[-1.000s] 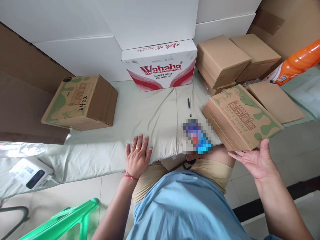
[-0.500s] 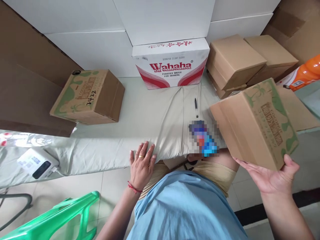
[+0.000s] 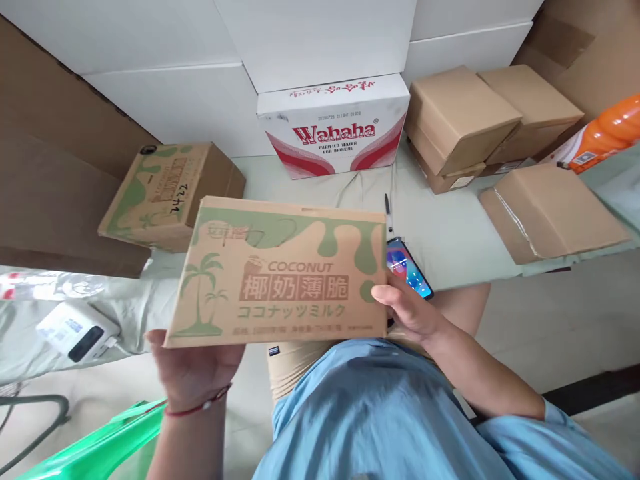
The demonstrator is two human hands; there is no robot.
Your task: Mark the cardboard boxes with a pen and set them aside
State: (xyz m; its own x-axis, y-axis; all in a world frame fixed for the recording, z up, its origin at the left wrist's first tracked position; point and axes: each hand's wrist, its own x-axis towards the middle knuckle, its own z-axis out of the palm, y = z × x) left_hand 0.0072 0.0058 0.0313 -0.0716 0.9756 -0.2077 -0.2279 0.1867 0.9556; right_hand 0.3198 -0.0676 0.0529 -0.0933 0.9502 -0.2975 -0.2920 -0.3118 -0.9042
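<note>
A cardboard box (image 3: 295,267) printed with green palm trees and the word COCONUT is held up over the table's front edge, its printed face toward me. My left hand (image 3: 197,367) supports its lower left corner, with the thumb at the corner and the other fingers underneath, partly hidden. At the box's right side, my right hand (image 3: 407,307) grips the edge, thumb on the printed face and fingers behind. Just beyond that hand a lit smartphone (image 3: 413,270) lies on the table, and a black pen (image 3: 388,210) lies behind it.
A similar box (image 3: 160,190) marked 2422 stands at the left. Behind are a white Wahaha carton (image 3: 335,133) and stacked brown boxes (image 3: 463,120). A single brown box (image 3: 555,210) and an orange bottle (image 3: 605,137) are at right. A white device (image 3: 77,330) and green stool (image 3: 100,443) are at left.
The coconut box has moved from the right to the centre, its printed face now toward me. My left hand has left the tabletop and taken hold of the box's left end.
</note>
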